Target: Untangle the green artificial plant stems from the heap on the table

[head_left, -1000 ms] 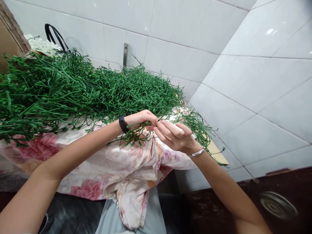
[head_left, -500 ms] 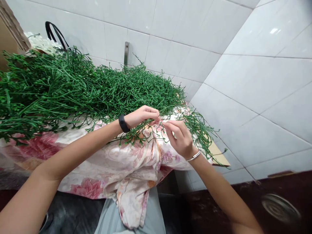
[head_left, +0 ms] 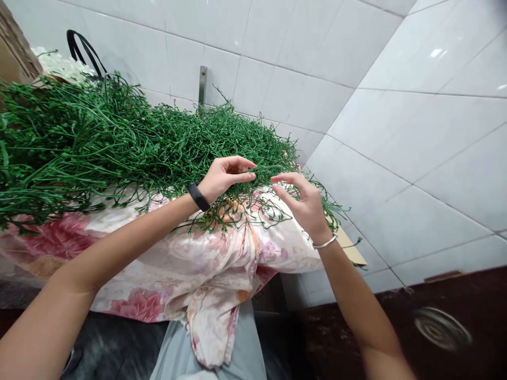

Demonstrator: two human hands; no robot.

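From where I stand, the left hand (head_left: 222,177) pinches a thin green stem (head_left: 267,168) just above the near edge of a big green heap (head_left: 178,137), while the right hand (head_left: 309,203) is loosely curled beside it, thumb and fingertips slightly parted on nothing I can make out. Some loose sprigs (head_left: 222,216) lie on the floral cloth (head_left: 138,303) below; I can't tell whether they're finished. Judging by the heap, most is probably left to handle. At the far left stands cardboard (head_left: 16,50), perhaps a box, contents hidden, with white flowers (head_left: 65,66) beside it.
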